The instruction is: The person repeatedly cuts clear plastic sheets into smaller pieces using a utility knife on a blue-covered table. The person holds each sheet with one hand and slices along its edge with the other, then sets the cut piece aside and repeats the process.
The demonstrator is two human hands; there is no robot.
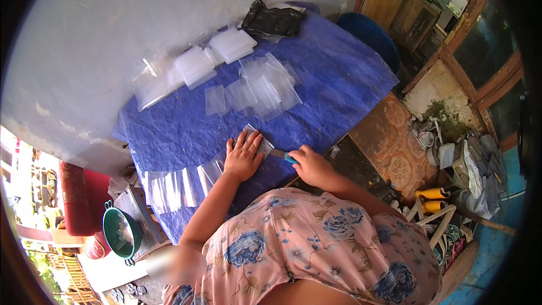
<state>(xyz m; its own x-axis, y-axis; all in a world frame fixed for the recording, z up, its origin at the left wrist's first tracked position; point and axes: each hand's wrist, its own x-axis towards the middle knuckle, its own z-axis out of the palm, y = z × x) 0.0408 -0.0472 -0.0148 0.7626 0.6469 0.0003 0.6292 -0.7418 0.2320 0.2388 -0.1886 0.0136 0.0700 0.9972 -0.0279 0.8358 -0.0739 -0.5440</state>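
Note:
My left hand [243,156] lies flat with its fingers spread over a small clear plastic sheet or bag [265,146] on the blue tarp [330,72]. Just right of it, my right hand [311,165] grips the teal handle of a knife [291,157], whose blade reaches the lower edge of the clear plastic. Beyond my hands lies a loose heap of clear plastic pieces [266,87]. Stacks of clear bags [232,45] run along the wall side. More clear sheets [171,188] lie spread to the left of my left forearm.
A black plastic bag [273,20] rests at the far end, near a blue tub [372,38]. At lower left are a green plastic basket [121,232] and a red cushioned seat [87,199]. Clutter and yellow boots [432,200] stand on the right. The wall [106,29] borders the tarp.

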